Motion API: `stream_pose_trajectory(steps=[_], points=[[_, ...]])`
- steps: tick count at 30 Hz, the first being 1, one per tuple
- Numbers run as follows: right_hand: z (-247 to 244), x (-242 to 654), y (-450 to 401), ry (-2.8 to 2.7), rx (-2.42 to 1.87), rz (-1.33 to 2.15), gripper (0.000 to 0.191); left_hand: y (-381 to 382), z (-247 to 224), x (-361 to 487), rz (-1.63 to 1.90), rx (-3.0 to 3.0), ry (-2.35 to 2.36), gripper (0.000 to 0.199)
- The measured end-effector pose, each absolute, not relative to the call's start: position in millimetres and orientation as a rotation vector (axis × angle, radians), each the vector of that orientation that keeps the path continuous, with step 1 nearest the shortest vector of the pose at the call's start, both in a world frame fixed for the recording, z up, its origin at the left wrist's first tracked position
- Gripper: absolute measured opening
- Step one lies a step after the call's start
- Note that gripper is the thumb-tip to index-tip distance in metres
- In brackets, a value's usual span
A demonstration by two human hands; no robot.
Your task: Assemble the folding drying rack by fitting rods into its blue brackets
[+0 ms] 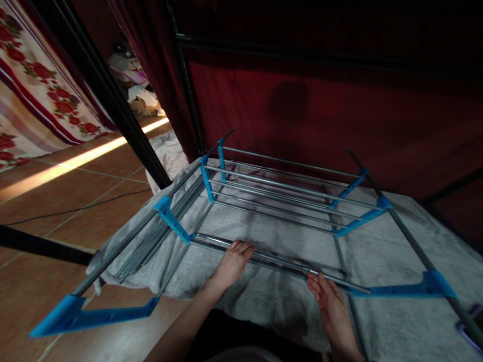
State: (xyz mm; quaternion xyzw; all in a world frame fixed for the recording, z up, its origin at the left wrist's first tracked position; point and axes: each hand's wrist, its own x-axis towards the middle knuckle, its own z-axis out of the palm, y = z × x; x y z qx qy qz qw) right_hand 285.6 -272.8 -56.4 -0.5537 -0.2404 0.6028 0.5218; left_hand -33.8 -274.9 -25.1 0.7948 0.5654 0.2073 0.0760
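Observation:
A metal rack frame with grey tubes and blue plastic brackets [403,290] lies on a grey cloth. My left hand [236,259] has its fingers wrapped over a thin metal rod [279,260] near the front of the frame. The same rod rests at the fingertips of my right hand [326,296], near its right end. The rod's left end is by a blue bracket [173,221]; its right end lies over another bracket. Several crossbars [287,186] span the frame farther back.
Loose grey tubes [162,234] lie bundled on the grey cloth [407,327] at the left. Black posts [109,100] stand at the left, before a dark red curtain [241,100]. A purple-edged object [470,327] sits at the right edge.

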Motion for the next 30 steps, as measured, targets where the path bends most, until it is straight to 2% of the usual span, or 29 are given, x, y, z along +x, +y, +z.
stream_pose_trajectory(steps=[8, 14, 19, 23, 30], points=[[-55.5, 288.8, -276.9, -0.578, -1.413, 1.419, 0.043, -330.8, -36.0, -87.8, 0.824, 2.083, 2.113, 0.034], [-53.8, 287.7, -278.0, -0.598, -1.473, 1.37, 0.043, -356.7, -36.1, -146.5, 1.043, 1.438, 2.712, 0.031], [-55.6, 288.8, -277.8, -0.615, -1.479, 1.381, 0.046, -330.7, -21.4, -169.2, 0.581, 1.106, 3.051, 0.048], [-62.6, 292.3, -274.7, -0.582, -1.466, 1.403, 0.052, -307.6, -12.3, -185.3, 0.303, 0.873, 3.128, 0.047], [-67.9, 296.2, -272.0, -0.563, -1.463, 1.436, 0.051, -301.9, -6.7, -208.1, 0.225, 0.812, 3.122, 0.049]])
